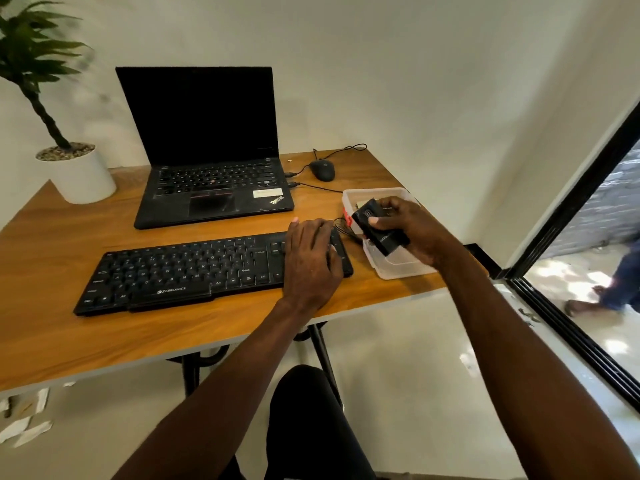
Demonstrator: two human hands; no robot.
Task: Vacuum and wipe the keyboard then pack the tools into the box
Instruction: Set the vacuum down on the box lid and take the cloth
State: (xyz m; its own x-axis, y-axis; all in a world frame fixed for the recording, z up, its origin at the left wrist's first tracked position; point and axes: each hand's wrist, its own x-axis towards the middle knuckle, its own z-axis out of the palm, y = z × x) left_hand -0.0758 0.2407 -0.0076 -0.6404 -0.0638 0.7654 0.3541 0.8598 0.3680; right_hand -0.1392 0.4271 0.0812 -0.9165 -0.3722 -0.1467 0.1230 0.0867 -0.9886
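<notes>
A black keyboard point(180, 268) lies across the front of the wooden table point(52, 327). My left hand point(311, 261) rests flat on its right end, fingers spread over the keys. My right hand point(412, 226) grips a small black handheld vacuum point(375, 230) and holds it over a clear plastic box point(398, 268) that stands at the table's right edge. A red clip point(347, 218) shows on the box's left side. What else lies inside the box is mostly hidden by the hand and the vacuum.
An open black laptop point(207, 161) stands behind the keyboard, with a wired mouse point(322, 169) to its right. A potted plant point(76, 171) occupies the back left corner. A window frame point(554, 237) runs along the right. Paper scraps point(24, 427) lie on the floor.
</notes>
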